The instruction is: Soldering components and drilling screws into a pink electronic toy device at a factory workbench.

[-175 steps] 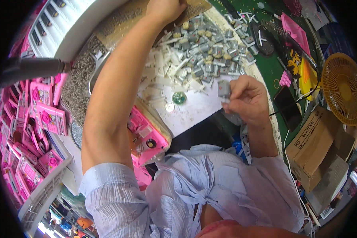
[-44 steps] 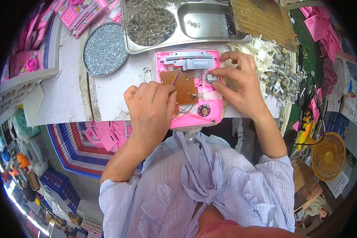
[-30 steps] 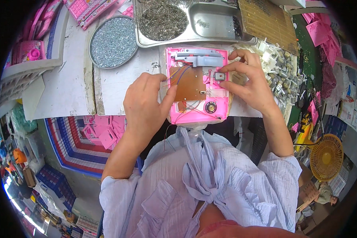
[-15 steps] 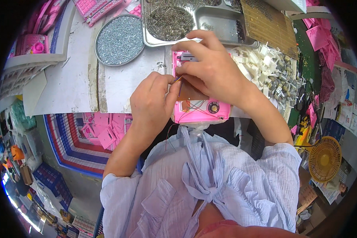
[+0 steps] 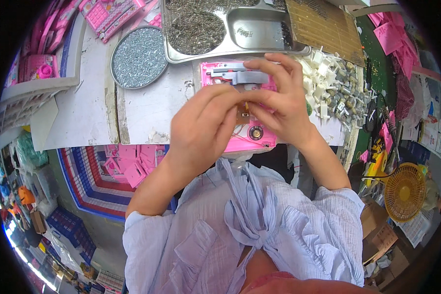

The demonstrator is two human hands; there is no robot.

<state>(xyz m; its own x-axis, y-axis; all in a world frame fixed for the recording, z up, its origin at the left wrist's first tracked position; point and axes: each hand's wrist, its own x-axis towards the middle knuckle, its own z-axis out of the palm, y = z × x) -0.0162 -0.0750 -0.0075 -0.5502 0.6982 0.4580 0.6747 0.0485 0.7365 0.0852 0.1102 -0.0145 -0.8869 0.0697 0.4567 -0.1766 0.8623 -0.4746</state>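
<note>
A pink plastic housing lies on the table in front of me. A grey mechanism is fitted across its far part, and a round black part with thin red wires sits in the near part. Over its middle, my left hand has its fingers pinched together, meeting those of my right hand. Right thumb and index finger are closed there, the other fingers raised. What lies between the fingertips is mostly hidden; a bit of yellow shows below them. Beneath, part of a brown board is visible.
A round dish of silvery screws and a metal compartment tray of small metal parts stand beyond. White plastic pieces and small motor-like parts are heaped at right. A striped basket of pink parts sits below the table edge.
My left hand has moved right to meet the right hand over the housing. The right hand has shifted right and down, uncovering the grey mechanism. The brown board is now more covered.
</note>
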